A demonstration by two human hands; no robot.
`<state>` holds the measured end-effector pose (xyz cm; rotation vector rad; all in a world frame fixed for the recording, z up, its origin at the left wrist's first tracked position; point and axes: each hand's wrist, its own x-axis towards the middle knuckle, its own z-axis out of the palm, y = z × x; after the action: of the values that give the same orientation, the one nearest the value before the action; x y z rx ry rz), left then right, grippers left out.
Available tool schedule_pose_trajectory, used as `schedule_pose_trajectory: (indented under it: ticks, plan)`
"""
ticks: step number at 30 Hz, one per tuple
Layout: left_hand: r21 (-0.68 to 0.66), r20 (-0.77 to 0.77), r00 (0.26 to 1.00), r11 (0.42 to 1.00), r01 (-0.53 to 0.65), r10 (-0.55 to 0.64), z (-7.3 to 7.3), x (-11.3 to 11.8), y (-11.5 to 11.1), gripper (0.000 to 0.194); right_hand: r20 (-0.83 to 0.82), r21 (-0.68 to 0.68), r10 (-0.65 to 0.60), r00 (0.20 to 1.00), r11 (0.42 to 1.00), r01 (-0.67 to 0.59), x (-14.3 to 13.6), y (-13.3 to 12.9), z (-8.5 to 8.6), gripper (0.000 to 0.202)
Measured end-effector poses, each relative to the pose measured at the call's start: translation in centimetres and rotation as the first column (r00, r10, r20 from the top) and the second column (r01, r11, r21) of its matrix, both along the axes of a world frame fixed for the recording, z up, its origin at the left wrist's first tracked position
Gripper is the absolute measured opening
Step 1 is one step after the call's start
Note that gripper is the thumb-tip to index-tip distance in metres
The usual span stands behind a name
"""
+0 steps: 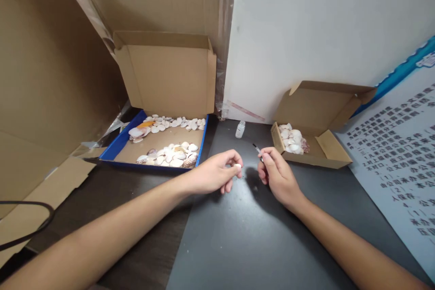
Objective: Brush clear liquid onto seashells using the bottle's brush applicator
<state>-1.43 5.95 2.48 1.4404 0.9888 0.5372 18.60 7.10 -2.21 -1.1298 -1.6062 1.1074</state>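
Between the thumb and fingers of my left hand (220, 172) a small white seashell (238, 166) is pinched, above the grey table. My right hand (278, 174) grips a small brush (256, 148) with a dark tip, pointing up and to the left. The shell and the brush are apart. Beyond both hands a small clear bottle (240, 130) with whitish contents stands upright on the table. It appears to have no cap on. Most of the brush's handle is hidden by my right fingers.
An open blue-sided cardboard box (205, 138) at left holds rows of shells (176, 156). Another small open cardboard box (321, 159) at right holds white shells (292, 138). A printed sheet (390, 158) stands at far right; cardboard (50, 77) rises at left.
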Motion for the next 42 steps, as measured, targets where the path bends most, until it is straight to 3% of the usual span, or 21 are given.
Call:
schedule_pose_trajectory:
  ticks: [4, 13, 18, 24, 29, 31, 35, 39, 42]
  plan:
    - [-0.103, 0.103, 0.986, 0.988, -0.119, 0.129, -2.4, -0.8, -1.4, 0.015, 0.048, -0.012, 0.070, 0.996, 0.998, -0.069, -0.8, -1.1, -0.1, 0.027]
    - [-0.178, 0.261, 0.958, 0.981, -0.073, 0.118, -3.7, -1.5, -2.4, 0.024, 0.256, 0.021, 0.174, 0.951, 0.983, -0.185, -0.3, -1.4, 0.0, 0.024]
    - [-0.233, 0.282, 0.947, 0.969, -0.085, 0.151, -3.5, -1.7, -2.1, 0.021, 0.220, 0.009, 0.174, 0.960, 0.984, -0.180, -0.2, -1.4, -0.1, 0.022]
    - [-0.446, 0.446, 0.838, 0.890, -0.096, 0.313, -2.4, -2.1, -2.1, 0.020, 0.134, -0.049, 0.202, 0.970, 0.979, -0.197, 0.1, -1.3, -0.3, 0.027]
    - [-0.571, 0.548, 0.796, 0.810, 0.131, 0.258, -2.2, -2.5, -2.2, 0.014, 0.088, -0.064, 0.171, 0.981, 0.984, -0.166, 0.1, -1.6, -0.2, 0.033]
    - [-0.584, 0.541, 0.802, 0.798, 0.144, 0.251, -2.3, -2.5, -2.3, 0.011, 0.074, -0.073, 0.128, 0.989, 0.990, -0.122, -0.1, -2.1, 0.0, 0.035]
    - [-0.562, 0.458, 0.851, 0.825, 0.053, 0.257, -2.3, -2.2, -2.4, 0.010, 0.027, -0.092, 0.016, 1.000, 0.996, -0.013, -0.8, -3.6, 0.2, 0.035]
    - [-0.505, 0.408, 0.894, 0.862, 0.053, 0.184, -2.4, -2.0, -2.6, 0.008, 0.022, -0.096, -0.031, 0.999, 0.995, 0.033, -0.9, -5.2, 0.3, 0.031]
    - [-0.466, 0.400, 0.903, 0.883, 0.052, 0.157, -2.7, -2.1, -2.7, 0.015, 0.185, 0.021, -0.044, 0.982, 0.999, 0.041, -0.5, -5.9, 0.7, 0.025]
